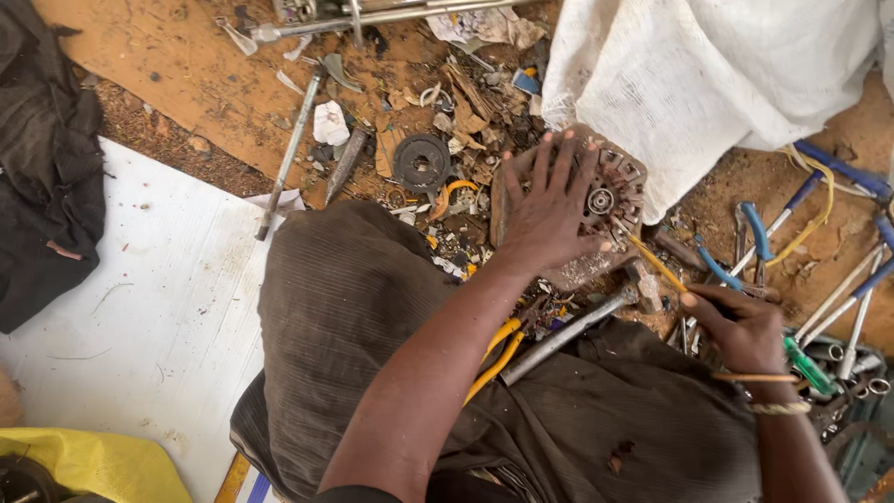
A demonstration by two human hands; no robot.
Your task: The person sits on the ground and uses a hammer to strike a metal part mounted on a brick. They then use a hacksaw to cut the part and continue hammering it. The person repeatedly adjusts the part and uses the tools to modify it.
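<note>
Left hand (549, 210) lies open, fingers spread flat on one rusty round motor part (596, 200) sitting on the ground at center-right of the frame, just below the white sack (708, 84). It looks like heavy, rigid metal, gritty rather than slippery; best gripped by the rim, since the center hub is small. Right hand (740, 326) is closed around one yellow-shafted screwdriver (656, 264), tip toward the part. One hammer (582, 326) lies between the hands, one yellow-handled pliers (498, 349) rests on the lap, and several blue-handled tools (838, 279) lie at right.
</note>
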